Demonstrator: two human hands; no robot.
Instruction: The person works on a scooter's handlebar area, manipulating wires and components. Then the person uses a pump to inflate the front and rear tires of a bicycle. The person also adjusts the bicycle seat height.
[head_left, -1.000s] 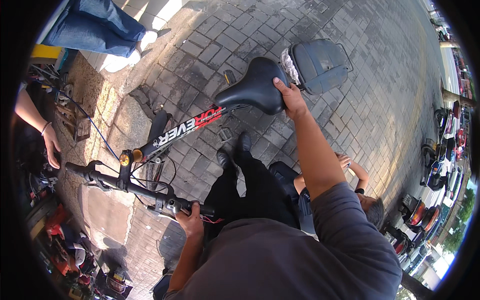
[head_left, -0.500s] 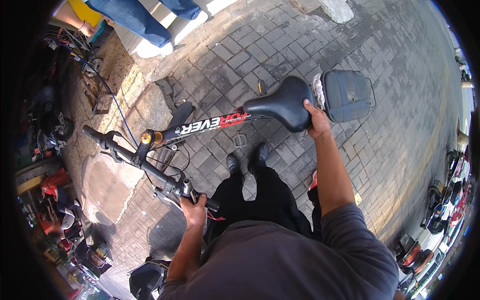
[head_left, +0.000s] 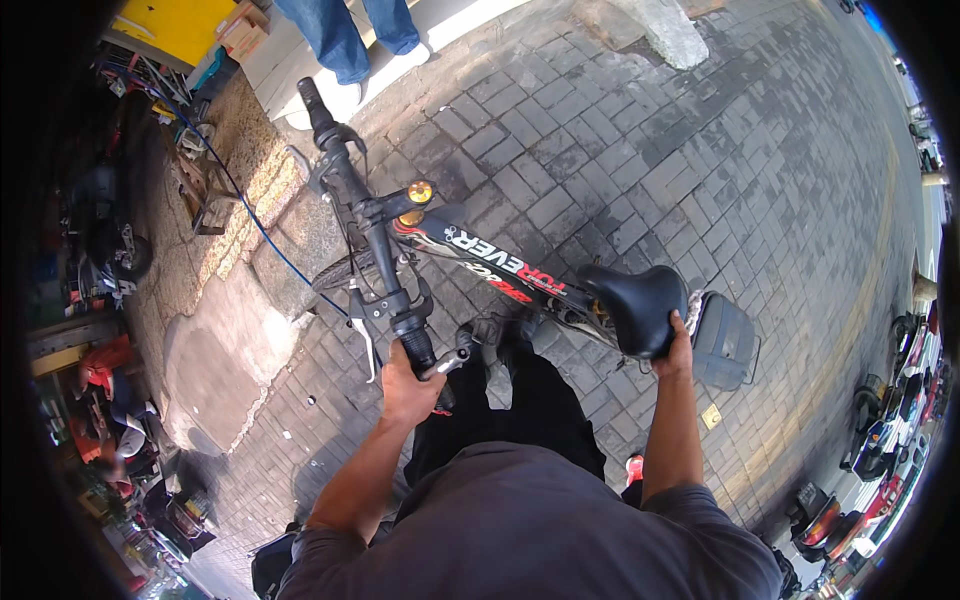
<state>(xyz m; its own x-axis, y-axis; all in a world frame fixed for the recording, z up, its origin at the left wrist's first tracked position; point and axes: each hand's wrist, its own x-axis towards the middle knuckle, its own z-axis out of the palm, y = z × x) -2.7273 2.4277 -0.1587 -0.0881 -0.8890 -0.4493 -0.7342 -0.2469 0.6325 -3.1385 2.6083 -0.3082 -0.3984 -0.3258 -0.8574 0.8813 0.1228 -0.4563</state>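
Flanking bicycle [head_left: 500, 268]: bystander's legs [head_left: 345, 40], clutter [head_left: 110, 250]

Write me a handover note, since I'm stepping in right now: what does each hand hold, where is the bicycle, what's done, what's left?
Left hand: shut on the near handlebar grip.
Right hand: fingers gripping the back of the black saddle.
Bicycle: upright on the brick paving, directly before the person, rear rack to the right.
Done: bike held at both ends.
Left: nothing set down or parked yet; another person's legs stand beyond the far handlebar end.

Grey short-sleeved shirt, black trousers
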